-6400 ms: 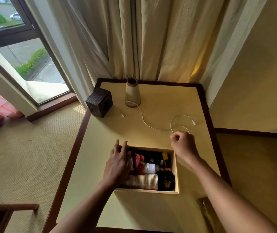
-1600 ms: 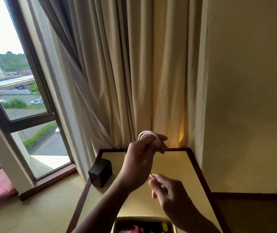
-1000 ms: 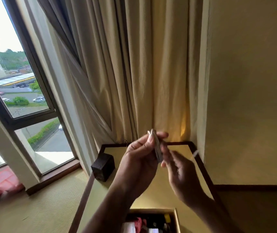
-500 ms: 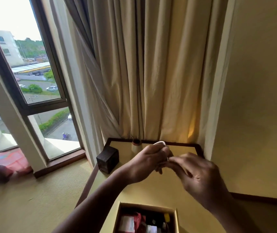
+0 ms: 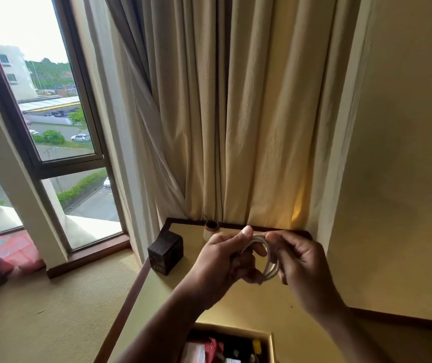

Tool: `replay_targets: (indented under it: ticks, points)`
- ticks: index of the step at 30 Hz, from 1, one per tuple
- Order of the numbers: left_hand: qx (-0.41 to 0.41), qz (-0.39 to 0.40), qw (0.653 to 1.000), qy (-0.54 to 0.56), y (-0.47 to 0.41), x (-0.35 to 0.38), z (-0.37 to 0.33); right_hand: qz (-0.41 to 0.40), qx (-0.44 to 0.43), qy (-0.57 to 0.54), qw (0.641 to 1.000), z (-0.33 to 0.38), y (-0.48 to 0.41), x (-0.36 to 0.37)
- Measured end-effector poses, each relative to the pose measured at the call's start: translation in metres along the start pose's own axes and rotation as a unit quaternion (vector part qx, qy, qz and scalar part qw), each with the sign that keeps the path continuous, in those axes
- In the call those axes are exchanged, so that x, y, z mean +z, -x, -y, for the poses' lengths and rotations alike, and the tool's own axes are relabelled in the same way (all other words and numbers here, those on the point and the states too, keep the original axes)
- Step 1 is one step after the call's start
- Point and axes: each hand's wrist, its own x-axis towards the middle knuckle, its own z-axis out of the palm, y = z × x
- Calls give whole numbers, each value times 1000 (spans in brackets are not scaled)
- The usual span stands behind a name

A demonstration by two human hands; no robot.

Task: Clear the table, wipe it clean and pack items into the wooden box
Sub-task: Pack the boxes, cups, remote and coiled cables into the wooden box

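Observation:
A white cable [image 5: 270, 260], wound into a small coil, hangs in the air above the table [image 5: 238, 305]. My left hand [image 5: 222, 260] grips the coil's left side with the thumb on top. My right hand [image 5: 301, 263] pinches its right side. Below them, at the bottom edge of the view, the open wooden box [image 5: 271, 341] stands on the table with several items inside, among them something red and something yellow. Most of the box is cut off by the frame.
A dark cube-shaped box [image 5: 166, 251] sits at the table's far left corner. Beside it stands a small cream vase [image 5: 211, 229], half hidden by my left hand. Cream curtains [image 5: 222, 127] hang behind the table, a window [image 5: 44, 113] is at left, a wall at right.
The cable has been lifted off the table and wound into a coil between both hands. In the last half second the coil has opened wider between the two hands.

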Motion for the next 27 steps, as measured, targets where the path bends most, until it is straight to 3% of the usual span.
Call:
replay_targets:
  ticks: [3,7,9,12,16,18,23,27]
  points:
    - [47,-117,990,-59,-1,5,13,-25,-18,79,996,-2,-2,5]
    - [23,-176,981,-72,-4,2,15,-34,-39,205,977,-9,-11,-1]
    - [8,-193,979,-60,-4,-2,16,-19,-11,214,977,-7,-11,-6]
    - [-5,-211,975,-71,-4,-5,18,51,98,122,986,-1,-16,-12]
    - [-19,-225,971,-80,-5,0,19,88,228,-134,960,7,-19,-15]
    - [-24,-224,971,-76,-5,3,17,51,208,-143,966,6,-17,-11]
    - [-35,-219,971,-88,-5,3,12,-87,67,50,993,3,-1,10]
    - [-45,-195,974,-108,-5,-2,8,-111,-12,113,987,-3,14,20]
